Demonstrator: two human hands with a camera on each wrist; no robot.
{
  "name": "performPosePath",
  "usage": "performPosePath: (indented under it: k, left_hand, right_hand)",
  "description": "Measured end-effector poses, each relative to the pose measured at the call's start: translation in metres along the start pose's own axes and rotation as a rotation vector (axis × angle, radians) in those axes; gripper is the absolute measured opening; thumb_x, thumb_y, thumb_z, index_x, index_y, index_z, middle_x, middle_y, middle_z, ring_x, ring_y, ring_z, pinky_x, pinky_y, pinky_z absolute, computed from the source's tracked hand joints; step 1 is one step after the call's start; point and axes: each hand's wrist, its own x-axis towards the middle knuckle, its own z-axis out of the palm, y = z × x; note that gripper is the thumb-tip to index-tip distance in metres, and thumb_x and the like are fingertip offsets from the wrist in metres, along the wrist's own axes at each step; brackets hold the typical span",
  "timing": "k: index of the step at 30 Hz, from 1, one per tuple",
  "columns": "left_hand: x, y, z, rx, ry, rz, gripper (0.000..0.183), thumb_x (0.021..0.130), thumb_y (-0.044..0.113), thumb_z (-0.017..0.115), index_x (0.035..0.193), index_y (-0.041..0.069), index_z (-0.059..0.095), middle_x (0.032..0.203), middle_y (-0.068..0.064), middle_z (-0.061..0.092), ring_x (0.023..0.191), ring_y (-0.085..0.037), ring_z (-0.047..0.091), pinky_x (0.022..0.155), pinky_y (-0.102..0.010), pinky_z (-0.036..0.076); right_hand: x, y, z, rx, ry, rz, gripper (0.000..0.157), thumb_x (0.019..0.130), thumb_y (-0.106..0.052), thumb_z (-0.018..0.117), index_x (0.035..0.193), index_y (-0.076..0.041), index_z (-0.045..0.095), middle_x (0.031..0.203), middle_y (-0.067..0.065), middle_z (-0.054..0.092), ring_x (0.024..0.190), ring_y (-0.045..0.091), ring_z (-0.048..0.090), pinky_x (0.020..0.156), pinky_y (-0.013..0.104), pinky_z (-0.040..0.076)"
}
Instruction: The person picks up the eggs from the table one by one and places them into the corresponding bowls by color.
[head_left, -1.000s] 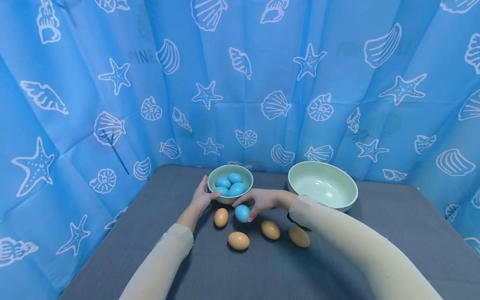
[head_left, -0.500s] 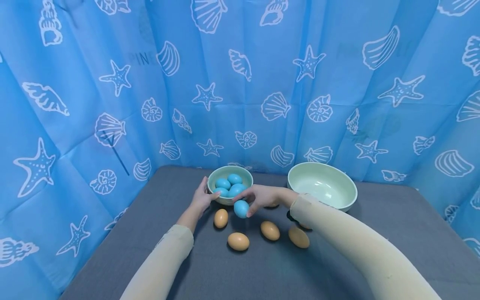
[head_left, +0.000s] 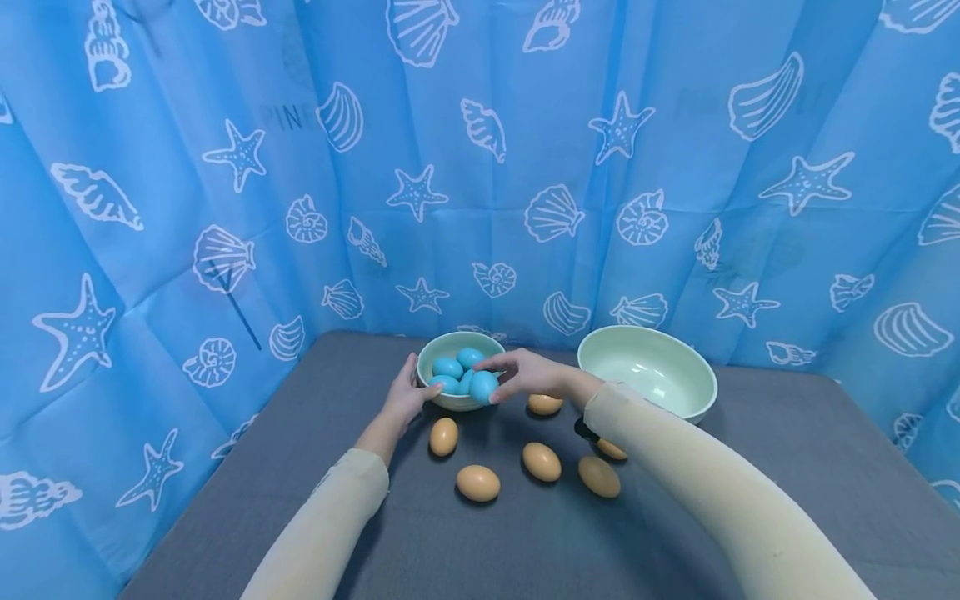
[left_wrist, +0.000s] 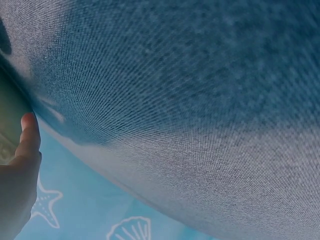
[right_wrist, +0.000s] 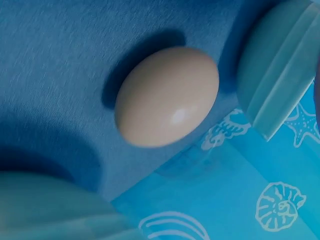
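My left hand (head_left: 405,395) holds the small pale green bowl (head_left: 459,403) at its left side, the thumb over the rim and fingers along the outside. In the left wrist view a finger (left_wrist: 30,135) lies against the bowl wall (left_wrist: 11,107). Several blue eggs (head_left: 447,367) lie inside this bowl. My right hand (head_left: 531,372) pinches another blue egg (head_left: 483,387) at the bowl's front right rim; whether it touches the rim I cannot tell. Only a sliver of the right hand shows in the right wrist view.
A larger pale green bowl (head_left: 648,371) stands to the right, partly behind the right arm. Several brown eggs lie on the grey cloth, among them a front one (head_left: 477,483) and one between the bowls (right_wrist: 167,97). A blue shell-print curtain (head_left: 480,167) hangs behind.
The right hand has lifted the blue egg from before the small bowl up to its front right rim. Brown eggs beneath the right arm have come into sight. The left hand keeps its place.
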Motion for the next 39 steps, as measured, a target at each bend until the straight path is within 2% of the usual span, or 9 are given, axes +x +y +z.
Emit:
performPosePath:
  k: [9,17,23,31,39]
  left_hand:
    - [0.0,0.0,-0.002,0.006,0.001,0.0,0.083,0.095,0.008,0.062,0.157,0.011,0.007,0.162,-0.012,0.007,0.146,-0.035,0.011,0.107,-0.063,0.028]
    - [0.002,0.0,-0.002,0.005,0.005,-0.013,0.084,0.095,0.008,0.063,0.157,0.011,0.007,0.162,-0.012,0.007,0.146,-0.035,0.011,0.105,-0.065,0.029]
    - [0.001,-0.002,-0.001,-0.013,0.002,-0.015,0.084,0.095,0.008,0.063,0.157,0.012,0.007,0.162,-0.011,0.007,0.146,-0.035,0.011,0.104,-0.065,0.031]
    - [0.001,-0.003,0.002,-0.001,0.002,-0.006,0.084,0.095,0.009,0.063,0.157,0.012,0.007,0.162,-0.01,0.009,0.146,-0.035,0.011,0.104,-0.064,0.032]
    - [0.0,-0.001,0.0,-0.007,0.006,0.001,0.085,0.095,0.009,0.064,0.157,0.011,0.007,0.162,-0.011,0.009,0.146,-0.034,0.012,0.104,-0.065,0.032]
  right_hand:
    - [0.009,-0.003,0.007,0.027,0.186,-0.017,0.062,0.09,-0.015,0.071,0.145,-0.004,0.045,0.148,0.017,0.04,0.129,0.036,0.046,0.101,0.046,0.045]
    - [0.023,-0.003,0.019,0.121,0.33,-0.023,0.061,0.09,-0.01,0.07,0.145,-0.002,0.044,0.147,0.02,0.037,0.128,0.041,0.046,0.099,0.046,0.047]
    - [0.037,-0.001,0.03,0.153,0.418,0.03,0.061,0.09,-0.008,0.07,0.145,-0.003,0.043,0.15,0.019,0.035,0.13,0.038,0.045,0.097,0.045,0.048]
    - [0.051,0.002,0.038,0.062,0.515,0.104,0.062,0.088,-0.011,0.073,0.143,-0.004,0.047,0.146,0.017,0.043,0.131,0.035,0.044,0.1,0.047,0.045]
    - [0.061,0.002,0.038,0.047,0.557,0.14,0.06,0.088,-0.013,0.074,0.141,-0.003,0.049,0.14,0.018,0.05,0.127,0.033,0.048,0.1,0.046,0.045]
